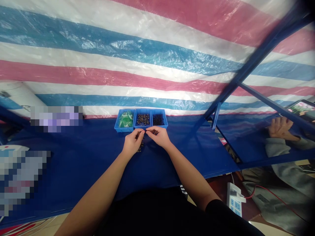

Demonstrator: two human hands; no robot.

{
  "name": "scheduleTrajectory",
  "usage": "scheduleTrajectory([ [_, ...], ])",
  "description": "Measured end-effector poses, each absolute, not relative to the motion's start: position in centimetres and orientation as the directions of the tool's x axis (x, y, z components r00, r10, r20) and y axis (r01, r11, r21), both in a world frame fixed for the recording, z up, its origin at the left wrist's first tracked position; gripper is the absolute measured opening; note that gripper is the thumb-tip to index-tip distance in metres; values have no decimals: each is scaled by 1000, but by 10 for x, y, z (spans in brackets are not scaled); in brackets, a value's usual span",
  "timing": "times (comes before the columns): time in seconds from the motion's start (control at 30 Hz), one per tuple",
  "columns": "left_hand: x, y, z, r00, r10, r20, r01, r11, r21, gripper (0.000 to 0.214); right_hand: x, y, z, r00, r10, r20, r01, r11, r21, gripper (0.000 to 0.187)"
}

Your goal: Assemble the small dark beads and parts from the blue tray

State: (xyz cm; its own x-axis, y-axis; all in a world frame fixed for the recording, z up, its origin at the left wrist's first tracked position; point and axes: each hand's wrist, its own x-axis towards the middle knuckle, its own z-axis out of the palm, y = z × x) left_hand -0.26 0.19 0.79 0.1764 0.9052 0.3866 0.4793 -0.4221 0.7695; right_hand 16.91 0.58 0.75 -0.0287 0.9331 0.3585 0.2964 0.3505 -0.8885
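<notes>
My left hand (133, 141) and my right hand (158, 135) meet over the blue table, just in front of three small blue bins. Thumb and fingers are pinched on each hand, with the fingertips almost touching. A tiny dark piece seems to sit between them, too small to name. Several small brass-and-black parts (140, 147) lie on the table beside my left wrist. Green and clear plastic packets (126, 119) fill the left bin (116, 126). Small brass-and-dark parts (143, 119) are in the middle bin, and black pieces (158, 119) in the right one.
A striped plastic sheet (137, 75) hangs behind the blue table (98, 170). Blurred-out items stand at the left. Blue metal frame bars (221, 95) rise at the right. Beyond them, a person in grey sleeves (278, 147) has clasped hands. A power strip (235, 200) is at lower right.
</notes>
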Motion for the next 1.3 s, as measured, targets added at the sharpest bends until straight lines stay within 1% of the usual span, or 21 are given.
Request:
scheduleTrajectory([
  [0.2,-2,2,7,170,886,432,488,-457,744,29,169,5,9,-31,933,358,296,351,-888,22],
  [0.43,-1,1,10,167,903,395,478,-425,769,28,169,5,9,-29,929,368,312,358,-880,21],
  [0.53,-1,1,8,171,895,412,478,-441,759,30,169,5,9,-26,928,371,301,361,-882,21],
  [0.67,-1,2,6,170,886,432,480,-457,749,28,169,4,9,-32,928,371,301,363,-882,21],
  [0.93,-1,2,6,174,901,398,461,-432,775,27,171,4,12,-104,895,433,377,439,-816,18],
  [1.03,-1,2,5,190,887,420,449,-459,767,29,171,4,11,-66,914,401,358,397,-845,19],
  [1.17,0,2,5,244,873,422,440,-488,754,32,172,7,7,-16,941,338,284,329,-901,20],
  [1.3,-1,3,4,273,862,428,468,-507,723,32,172,10,1,-40,964,264,202,266,-942,21],
])
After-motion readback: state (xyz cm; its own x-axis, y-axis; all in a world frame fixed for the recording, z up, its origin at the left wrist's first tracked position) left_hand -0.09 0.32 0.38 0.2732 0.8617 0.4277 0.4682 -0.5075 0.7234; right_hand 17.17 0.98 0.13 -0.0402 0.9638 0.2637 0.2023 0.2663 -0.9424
